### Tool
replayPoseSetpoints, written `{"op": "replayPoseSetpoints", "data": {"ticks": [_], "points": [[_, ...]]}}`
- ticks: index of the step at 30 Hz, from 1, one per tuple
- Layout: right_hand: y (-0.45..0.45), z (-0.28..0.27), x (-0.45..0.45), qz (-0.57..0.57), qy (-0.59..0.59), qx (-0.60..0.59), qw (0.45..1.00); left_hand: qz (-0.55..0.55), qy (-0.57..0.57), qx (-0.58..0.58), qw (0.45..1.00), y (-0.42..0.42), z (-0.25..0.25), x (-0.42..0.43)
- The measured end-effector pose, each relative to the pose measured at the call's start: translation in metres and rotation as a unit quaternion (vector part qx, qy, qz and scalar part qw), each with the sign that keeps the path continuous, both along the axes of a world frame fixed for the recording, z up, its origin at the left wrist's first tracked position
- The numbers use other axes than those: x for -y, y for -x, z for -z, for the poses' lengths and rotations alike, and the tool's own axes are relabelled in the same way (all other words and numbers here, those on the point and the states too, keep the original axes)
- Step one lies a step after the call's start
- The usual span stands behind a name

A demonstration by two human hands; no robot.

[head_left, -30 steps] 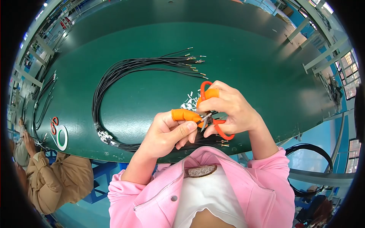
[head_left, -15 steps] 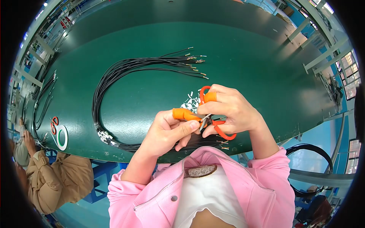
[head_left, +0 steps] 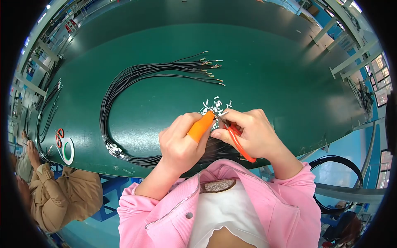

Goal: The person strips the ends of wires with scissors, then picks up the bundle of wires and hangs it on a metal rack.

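Note:
My left hand (head_left: 180,138) is closed in a pinch, an orange finger cot (head_left: 201,126) over its index finger. What its fingertips grip is mostly hidden. My right hand (head_left: 258,133) is wrapped round red-handled scissors (head_left: 241,148), whose blades meet the left fingertips. Right beyond the hands lies a scatter of small white pieces (head_left: 216,99). A bundle of black cables (head_left: 104,103) curves round on the left. Its upper ends fan out with bared coloured wires, while its lower run passes under my hands. White labels (head_left: 115,151) wrap the bundle at lower left.
The green table (head_left: 281,74) stretches ahead. At left lie a green-cored tape roll (head_left: 68,151), another pair of red scissors (head_left: 59,137) and more black cables (head_left: 51,97). A person in a brown jacket (head_left: 68,198) sits at lower left. Coiled black cable (head_left: 347,160) hangs at right.
My left hand has turned, its orange-covered finger now pointing up and away. The scissors have swung so their handles point down towards me, with my right fingers curled round them.

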State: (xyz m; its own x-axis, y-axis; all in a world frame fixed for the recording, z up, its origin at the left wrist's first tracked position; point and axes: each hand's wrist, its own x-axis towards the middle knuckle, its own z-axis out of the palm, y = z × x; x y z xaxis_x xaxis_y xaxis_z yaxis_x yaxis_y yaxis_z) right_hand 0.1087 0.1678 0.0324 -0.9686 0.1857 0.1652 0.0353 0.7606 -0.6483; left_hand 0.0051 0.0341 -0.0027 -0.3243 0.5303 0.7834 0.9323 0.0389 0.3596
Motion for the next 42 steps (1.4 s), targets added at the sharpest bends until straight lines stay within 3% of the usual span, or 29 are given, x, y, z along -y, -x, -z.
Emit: {"op": "replayPoseSetpoints", "data": {"ticks": [3,4,6,7,10,13,14,15,16,17,20,24,26,29,34,37,40,42], "points": [[-0.002,0.005,0.000,0.017,-0.014,-0.019,1.000,0.034,0.046,0.149,0.987,-0.001,0.001,-0.001],[-0.002,0.007,-0.001,0.010,-0.026,-0.040,0.999,0.093,0.053,0.308,0.945,0.000,0.000,0.000],[-0.002,0.008,-0.004,-0.005,-0.051,-0.070,0.996,0.200,0.062,0.593,0.777,0.006,-0.005,0.002],[-0.002,0.008,-0.004,-0.011,-0.065,-0.080,0.995,0.235,0.072,0.665,0.705,0.009,-0.012,0.004],[-0.001,0.011,-0.005,-0.026,-0.087,-0.116,0.989,0.328,0.083,0.736,0.587,0.023,0.003,0.005],[-0.002,0.009,-0.003,-0.010,-0.070,-0.092,0.993,0.281,0.033,0.643,0.712,0.009,0.000,-0.001],[-0.003,0.007,-0.002,0.000,-0.060,-0.074,0.996,0.213,0.030,0.489,0.845,0.005,0.000,-0.002],[-0.004,0.005,0.000,0.012,-0.030,-0.038,0.999,0.135,0.024,0.314,0.940,0.001,0.000,-0.002],[-0.004,0.001,0.002,0.022,0.000,-0.002,1.000,0.050,0.018,0.124,0.991,-0.002,0.000,-0.002],[-0.005,-0.001,0.004,0.033,0.031,0.034,0.998,0.024,-0.015,0.045,0.999,-0.002,0.003,-0.004],[-0.005,-0.009,0.000,0.036,0.052,0.106,0.992,0.008,-0.005,0.005,1.000,0.000,0.006,-0.004],[-0.021,-0.008,-0.022,0.031,0.108,0.046,0.993,0.031,-0.018,0.197,0.980,0.003,0.002,-0.004],[-0.018,-0.010,-0.021,0.046,0.183,-0.072,0.979,0.064,-0.036,0.255,0.964,0.005,0.002,-0.004],[0.003,-0.001,-0.020,-0.023,0.087,-0.277,0.957,0.100,-0.006,0.255,0.962,0.000,-0.001,-0.004],[0.010,0.008,-0.024,-0.075,0.062,-0.288,0.953,0.143,0.006,0.325,0.935,0.002,0.004,0.004],[0.005,0.009,-0.017,-0.082,0.018,-0.305,0.949,0.166,-0.066,0.477,0.861,-0.003,0.004,0.000],[0.005,0.010,-0.007,-0.070,-0.048,-0.328,0.941,0.139,-0.050,0.427,0.892,-0.006,0.008,-0.003],[0.010,0.010,-0.009,-0.062,-0.060,-0.338,0.937,0.112,-0.003,0.297,0.948,-0.009,0.011,-0.003]]}}
